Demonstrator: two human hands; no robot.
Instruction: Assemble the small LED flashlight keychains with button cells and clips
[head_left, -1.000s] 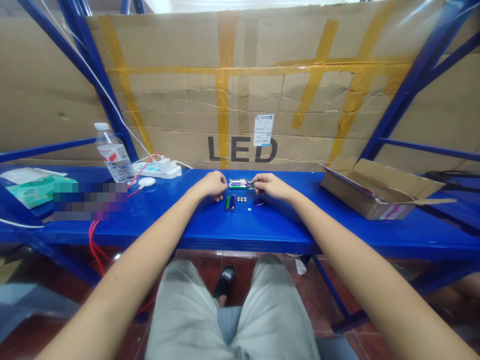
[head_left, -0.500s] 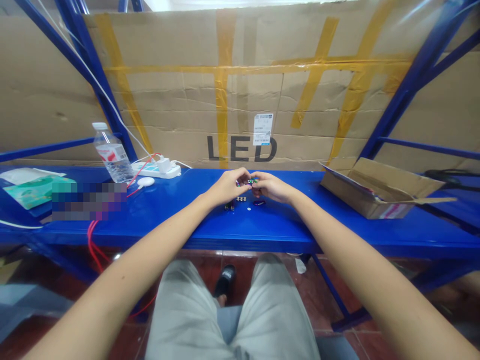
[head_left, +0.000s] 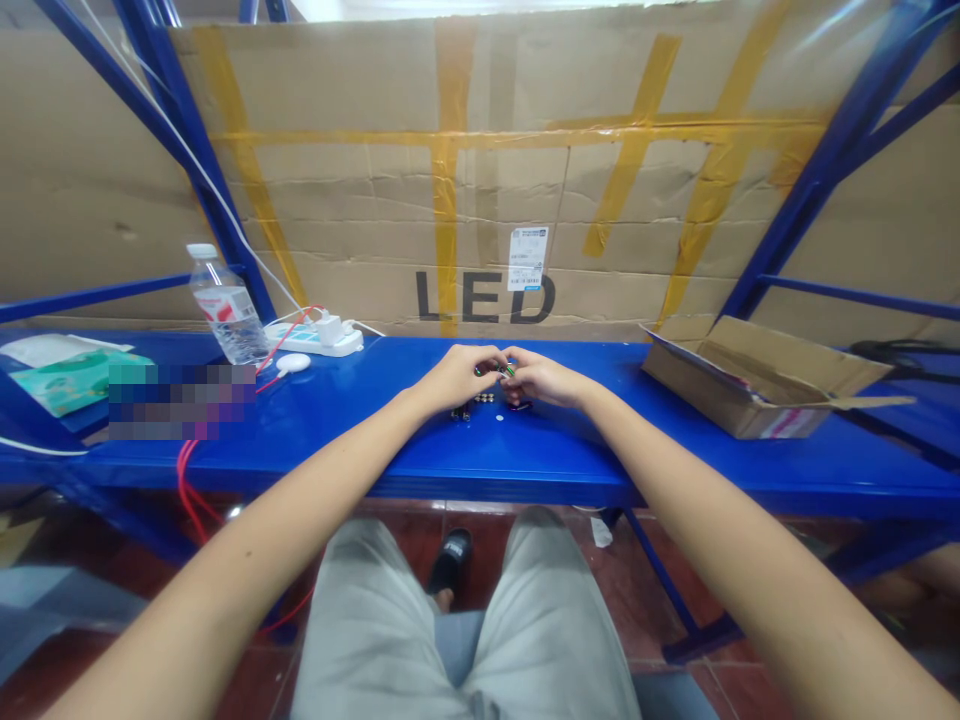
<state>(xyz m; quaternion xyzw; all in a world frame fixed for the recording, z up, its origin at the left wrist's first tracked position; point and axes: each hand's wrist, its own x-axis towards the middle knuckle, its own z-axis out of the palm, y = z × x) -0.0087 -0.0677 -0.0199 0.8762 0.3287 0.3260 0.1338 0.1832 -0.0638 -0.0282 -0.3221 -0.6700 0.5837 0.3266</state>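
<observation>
My left hand (head_left: pixel 469 374) and my right hand (head_left: pixel 544 378) meet above the middle of the blue table. Their fingers are pinched together around a small shiny piece (head_left: pixel 511 370) with green and dark glints; fingers hide most of it, and its kind is unclear. Just below the hands lies a cluster of small gold-coloured round bits (head_left: pixel 486 398). Left of those are small dark shiny pieces (head_left: pixel 460 411). A dark purple, glossy piece (head_left: pixel 519 406) rests under my right hand, with a tiny white disc (head_left: pixel 500 418) near it.
An open cardboard box (head_left: pixel 765 385) stands on the right of the blue table (head_left: pixel 585 455). On the left are a water bottle (head_left: pixel 229 312), a power strip (head_left: pixel 330 341), a white round charger (head_left: pixel 292 363) and a green packet (head_left: pixel 71 380). A large cardboard sheet (head_left: pixel 360 220) rises behind.
The fingers have shifted slightly around the small shiny piece, and its green part is turned differently. My right hand sits a little lower, covering more of the purple piece.
</observation>
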